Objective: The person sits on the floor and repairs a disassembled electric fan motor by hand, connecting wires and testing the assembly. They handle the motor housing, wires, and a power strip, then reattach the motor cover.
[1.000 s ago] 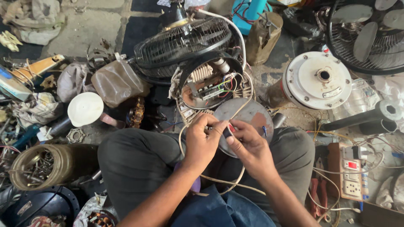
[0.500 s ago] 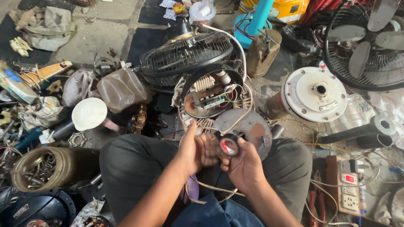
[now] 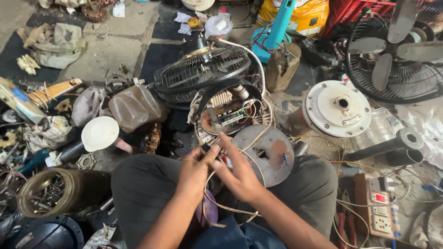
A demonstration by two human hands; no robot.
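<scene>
Both hands met over the lap, w/ thin pale wires (image 3: 217, 193) pinched between them. Left hand (image 3: 194, 171) had thumb & fingers closed on the wire ends; right hand (image 3: 237, 175) was clenched round the same bundle, index finger stretched fwd toward the opened fan motor housing w/ exposed coil & wiring (image 3: 228, 113). Wires looped down past the wrists & across the grey trousers (image 3: 143, 184). Round rusty-grey metal base plate (image 3: 265, 152) lay just beyond the right hand, touching the knee. Black wire fan guard (image 3: 203, 71) sat behind the motor. White round motor cover (image 3: 337, 108) was well to the right; extension socket board (image 3: 380, 210) near the right knee.
</scene>
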